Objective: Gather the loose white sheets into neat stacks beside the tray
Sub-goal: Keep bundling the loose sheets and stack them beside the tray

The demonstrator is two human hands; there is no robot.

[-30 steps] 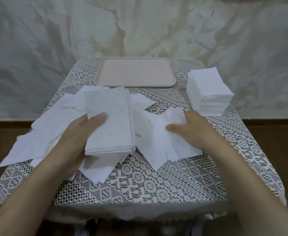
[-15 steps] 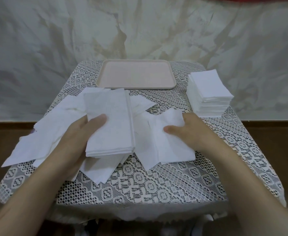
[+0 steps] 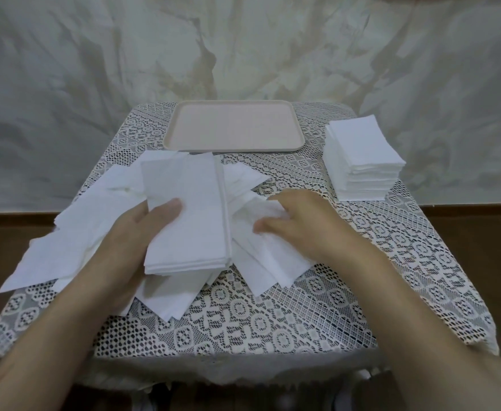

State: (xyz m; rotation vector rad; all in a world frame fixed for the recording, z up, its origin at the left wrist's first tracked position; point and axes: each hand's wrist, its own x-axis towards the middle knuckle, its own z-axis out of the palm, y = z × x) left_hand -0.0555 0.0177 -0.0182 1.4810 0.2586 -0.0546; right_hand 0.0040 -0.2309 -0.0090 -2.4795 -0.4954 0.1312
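Observation:
My left hand (image 3: 130,241) grips a thin gathered stack of white sheets (image 3: 192,218) above the table's middle, thumb on top. More loose white sheets (image 3: 74,232) lie fanned out under and to the left of it. Just right of the held stack, my right hand (image 3: 299,223) pinches the crumpled top edge of a loose sheet (image 3: 270,259) lying on the cloth. A tall neat stack of sheets (image 3: 362,161) stands at the right, beside the empty pink tray (image 3: 234,126) at the table's back.
A white lace cloth (image 3: 273,321) covers the small table; its front and right parts are bare. A pale draped backdrop (image 3: 243,48) hangs behind, and brown floor shows on both sides.
My right hand has slid left toward the held stack, curling its fingers and bunching the loose sheet's top edge. The left hand and its stack have held nearly still.

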